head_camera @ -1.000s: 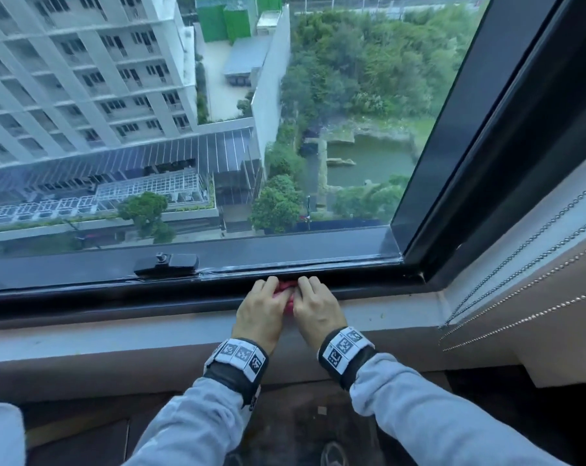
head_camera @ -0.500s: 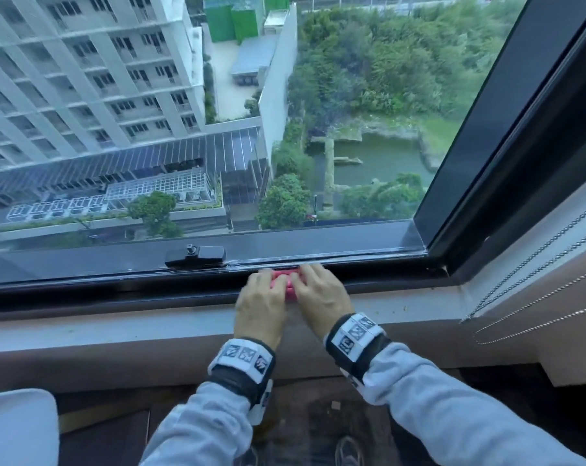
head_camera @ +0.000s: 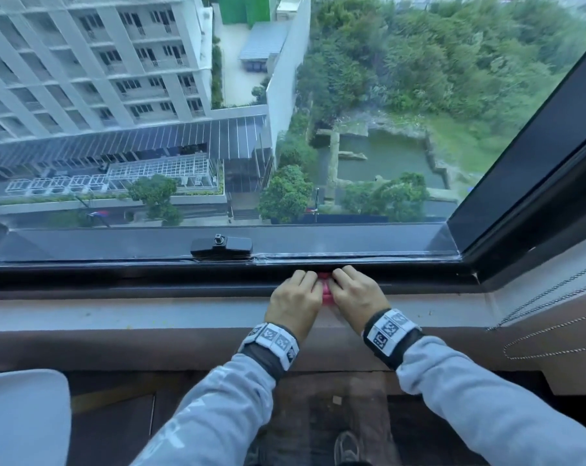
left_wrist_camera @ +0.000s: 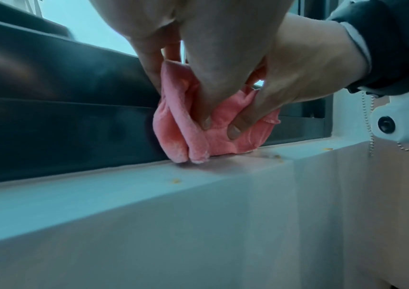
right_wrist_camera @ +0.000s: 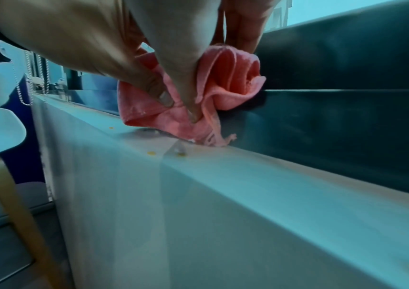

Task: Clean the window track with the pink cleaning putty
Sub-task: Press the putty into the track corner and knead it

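Latch [head_camera: 221, 246] sits on the dark frame, left of the work. Left hand [head_camera: 293, 299] and right hand [head_camera: 357, 295] both pinch the pink putty [head_camera: 326, 294], cloth-like in folds, pressed against the window track [head_camera: 150, 274] above the pale sill [head_camera: 116, 312].

text: none legible | left wristband [head_camera: 272, 341]: black-and-white square marker patterns, no letters or numbers | right wristband [head_camera: 390, 329]: same kind of marker patterns, nothing readable | window latch [head_camera: 221, 247]: no marking seen
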